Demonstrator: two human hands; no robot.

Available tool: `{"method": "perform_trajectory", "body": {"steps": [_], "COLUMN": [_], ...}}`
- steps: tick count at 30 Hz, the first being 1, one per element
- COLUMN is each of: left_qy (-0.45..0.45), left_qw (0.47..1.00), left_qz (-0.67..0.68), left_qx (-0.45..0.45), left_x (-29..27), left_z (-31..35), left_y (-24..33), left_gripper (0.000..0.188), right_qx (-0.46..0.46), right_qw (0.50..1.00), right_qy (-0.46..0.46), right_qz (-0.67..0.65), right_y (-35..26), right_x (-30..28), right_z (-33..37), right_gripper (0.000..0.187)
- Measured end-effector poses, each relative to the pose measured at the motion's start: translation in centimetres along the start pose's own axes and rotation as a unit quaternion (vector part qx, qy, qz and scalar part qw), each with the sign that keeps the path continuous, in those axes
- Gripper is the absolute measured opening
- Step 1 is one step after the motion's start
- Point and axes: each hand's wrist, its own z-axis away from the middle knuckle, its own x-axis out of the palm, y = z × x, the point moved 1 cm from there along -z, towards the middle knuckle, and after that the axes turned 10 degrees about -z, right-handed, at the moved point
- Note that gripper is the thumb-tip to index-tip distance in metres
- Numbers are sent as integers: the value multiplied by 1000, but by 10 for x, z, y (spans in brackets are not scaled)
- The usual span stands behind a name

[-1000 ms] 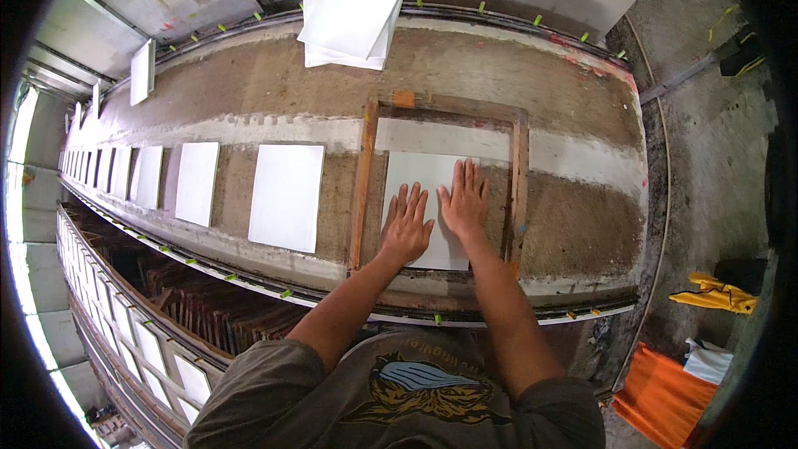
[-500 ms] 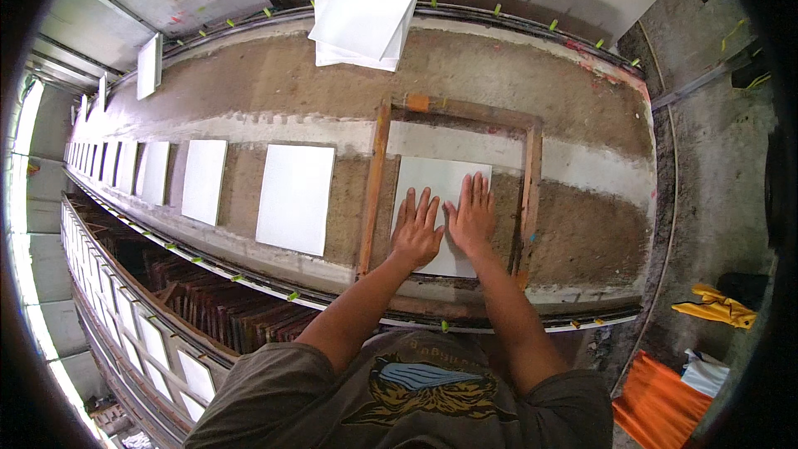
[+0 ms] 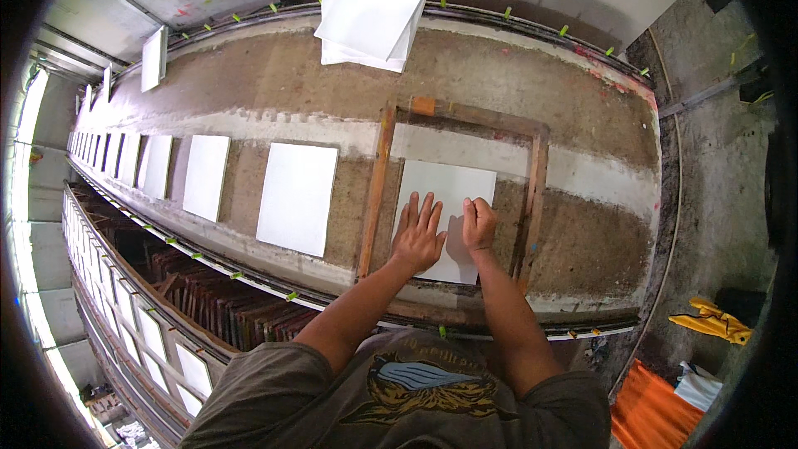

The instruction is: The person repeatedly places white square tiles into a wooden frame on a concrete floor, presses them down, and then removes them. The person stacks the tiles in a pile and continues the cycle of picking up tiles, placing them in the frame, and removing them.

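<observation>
Inside a wooden frame (image 3: 383,168) on the long table, a white rectangular panel (image 3: 449,179) lies flat. My left hand (image 3: 420,234) rests palm down on the panel's left half, fingers stretched out and spread. Over the right part of the same panel, my right hand (image 3: 479,224) is curled into a fist, with nothing visible in it. A shadow falls on the panel beside the fist; whether the fist touches the surface I cannot tell. An orange patch (image 3: 423,106) marks the frame's far left corner.
More white panels (image 3: 298,199) lie in a row leftward along the brown-stained table (image 3: 598,254). A stack of white panels (image 3: 374,12) sits at its far edge. Green clips (image 3: 508,12) dot the table rails. Orange cloth (image 3: 652,407) and a yellow item (image 3: 713,321) are at right.
My right hand has gone from lying flat with fingers stretched on the panel to a closed fist. My left hand stays flat in place. The view has shifted slightly.
</observation>
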Motion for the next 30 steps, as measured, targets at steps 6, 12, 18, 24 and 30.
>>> {"method": "perform_trajectory", "body": {"steps": [6,12,18,24,30], "left_qy": [-31,-40,-51,14,17], "left_qw": [999,999,998,999,997], "left_qz": [-10,-24,6,38,66], "left_qx": [-6,-8,-31,-2,26], "left_x": [-1,11,15,19,23], "left_z": [-2,-1,1,2,3], "left_y": [1,2,1,-4,-14], "left_gripper": [65,67,68,67,75], "right_qx": [57,67,-73,81,0], "right_qw": [994,985,996,994,960], "right_qy": [97,118,8,-35,87], "right_qz": [-5,-102,-56,-71,267], "right_y": [19,26,4,-5,-30], "right_x": [18,15,24,1,-104], "right_z": [-74,-94,-10,-19,21], "right_gripper": [45,45,43,39,39]}}
